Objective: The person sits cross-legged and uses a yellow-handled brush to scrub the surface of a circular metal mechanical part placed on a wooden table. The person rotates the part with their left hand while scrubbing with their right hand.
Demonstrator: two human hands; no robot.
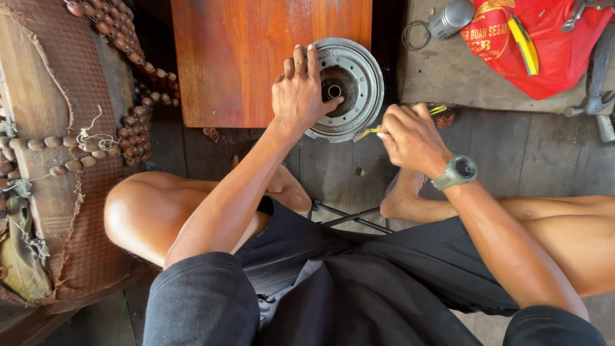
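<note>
Left hand [298, 96]: fingers spread and pressed over the upper left rim of the round metal hub [349, 86], thumb reaching toward its centre hole, steadying it.
Right hand [413, 138]: fingers clenched around a yellow-handled tool [367, 133] whose tip meets the hub's lower edge.
Hub: propped on edge on the dark plank floor [512, 154], leaning against a reddish wooden board [237, 57], between the person's bare feet.
Step in hand: seemingly prying or scraping at the hub's rim while the other hand braces it.
Next move calls for: a firm brace and a controlled push, so the tip does not slip.
Nearby: red cloth [544, 51] with tools, well apart.
</note>
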